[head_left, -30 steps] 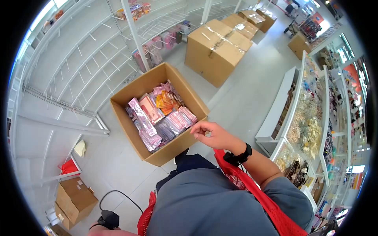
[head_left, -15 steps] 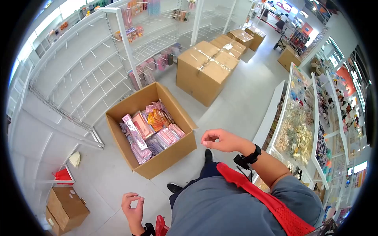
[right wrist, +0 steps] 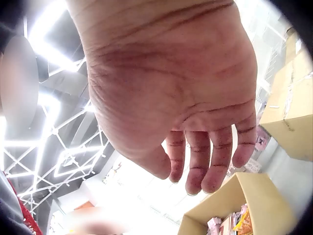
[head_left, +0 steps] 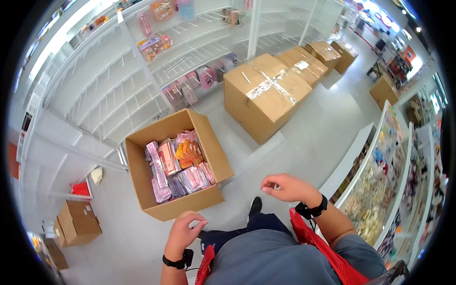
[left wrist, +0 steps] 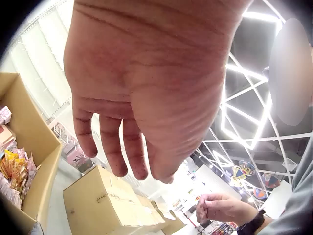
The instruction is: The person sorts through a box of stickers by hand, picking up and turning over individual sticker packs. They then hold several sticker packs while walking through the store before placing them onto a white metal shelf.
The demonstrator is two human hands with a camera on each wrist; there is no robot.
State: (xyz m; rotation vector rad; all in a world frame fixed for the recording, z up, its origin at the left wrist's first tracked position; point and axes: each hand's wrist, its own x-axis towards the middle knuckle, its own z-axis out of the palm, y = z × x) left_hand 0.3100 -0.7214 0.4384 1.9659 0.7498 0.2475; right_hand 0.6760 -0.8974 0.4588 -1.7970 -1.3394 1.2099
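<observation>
In the head view my left hand (head_left: 184, 231) hovers near the front edge of an open cardboard box (head_left: 178, 209), its fingers loosely bent around nothing. My right hand (head_left: 286, 188) is held in the air right of the box, also loosely curved. The left wrist view shows the left palm (left wrist: 146, 73) with relaxed fingers, and the right wrist view a similarly bare right palm (right wrist: 176, 83). Inside the box lie pink packets (head_left: 192, 178), orange packets (head_left: 189, 153), purple-grey packets (head_left: 177, 187) and a long patterned pink pack (head_left: 156, 166).
Behind the box stands a white rack (head_left: 95, 95) with hooks, partly hung with packaged goods (head_left: 156, 45). A large taped carton (head_left: 261, 104) and more cartons line the aisle. Shelves of hair accessories (head_left: 365, 190) run along the right. Brown boxes (head_left: 78, 223) sit at lower left.
My left hand has come up from the lower left edge to near the box's front. My right hand has moved away from the box's rim to the right. The head view has shifted.
</observation>
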